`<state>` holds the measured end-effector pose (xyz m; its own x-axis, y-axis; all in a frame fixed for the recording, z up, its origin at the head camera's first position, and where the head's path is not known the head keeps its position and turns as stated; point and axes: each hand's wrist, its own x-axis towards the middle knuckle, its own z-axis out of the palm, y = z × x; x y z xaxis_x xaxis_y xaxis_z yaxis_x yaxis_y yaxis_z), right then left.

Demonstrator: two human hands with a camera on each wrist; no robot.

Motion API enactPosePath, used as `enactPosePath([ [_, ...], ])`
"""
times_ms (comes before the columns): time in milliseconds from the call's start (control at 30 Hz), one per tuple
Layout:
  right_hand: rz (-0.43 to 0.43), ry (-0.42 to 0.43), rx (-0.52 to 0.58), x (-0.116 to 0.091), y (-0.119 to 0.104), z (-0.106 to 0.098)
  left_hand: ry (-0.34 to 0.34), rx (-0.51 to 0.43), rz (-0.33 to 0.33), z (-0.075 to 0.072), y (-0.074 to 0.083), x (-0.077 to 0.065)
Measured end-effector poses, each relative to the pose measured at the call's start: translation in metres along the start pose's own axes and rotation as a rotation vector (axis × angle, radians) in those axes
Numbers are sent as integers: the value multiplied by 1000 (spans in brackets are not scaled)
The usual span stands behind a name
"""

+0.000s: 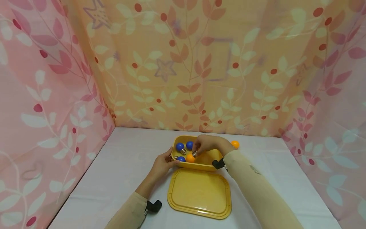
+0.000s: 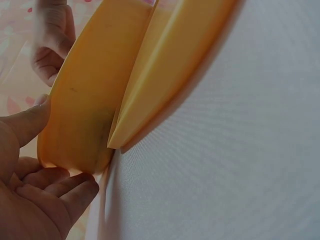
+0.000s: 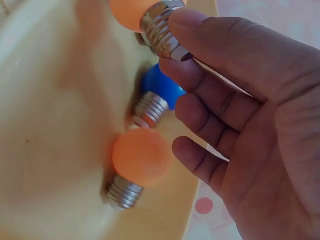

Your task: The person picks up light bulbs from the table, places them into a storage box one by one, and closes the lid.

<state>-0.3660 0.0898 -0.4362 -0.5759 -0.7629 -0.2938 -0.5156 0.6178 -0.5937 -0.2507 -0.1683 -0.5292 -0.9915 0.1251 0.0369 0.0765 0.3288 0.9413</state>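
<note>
A yellow plastic box point(image 1: 206, 167) holds several light bulbs with screw bases. My left hand point(image 1: 162, 163) grips its left end, thumb near the front rim and fingers round the side, as the left wrist view shows. Inside the box, my right hand point(image 1: 205, 143) pinches an orange light bulb point(image 1: 190, 158) by its metal base point(image 3: 161, 30) between thumb and forefinger. Blue bulbs point(image 1: 180, 146) lie at the left end of the box. In the right wrist view, another orange bulb point(image 3: 141, 156) lies below a blue bulb point(image 3: 162, 86); the hand hides it from the head view.
A yellow lid point(image 1: 200, 192) lies flat on the white tabletop point(image 1: 114, 178), just in front of the box. Behind the right forearm, an orange round thing point(image 1: 235, 144) sits outside the box. Patterned cloth point(image 1: 186, 63) encloses the table at the back and both sides.
</note>
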Motion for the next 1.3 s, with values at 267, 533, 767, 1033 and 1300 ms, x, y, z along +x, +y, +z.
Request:
enactPosePath([
  [267,2,-28,-3,3,-1,14,0,-16,15,2,1,2],
  [533,24,-41,5,2,0,16,-10,-12,11,2,2,2],
  [767,31,-58,11,-3,1,12,-8,-35,6,2,3,4],
  [1033,-7,32,-58,-22,1,3,-2,-38,12,2,2,5],
  [1300,-55,217,-86,-51,2,5,3,-30,0,1,-1,0],
])
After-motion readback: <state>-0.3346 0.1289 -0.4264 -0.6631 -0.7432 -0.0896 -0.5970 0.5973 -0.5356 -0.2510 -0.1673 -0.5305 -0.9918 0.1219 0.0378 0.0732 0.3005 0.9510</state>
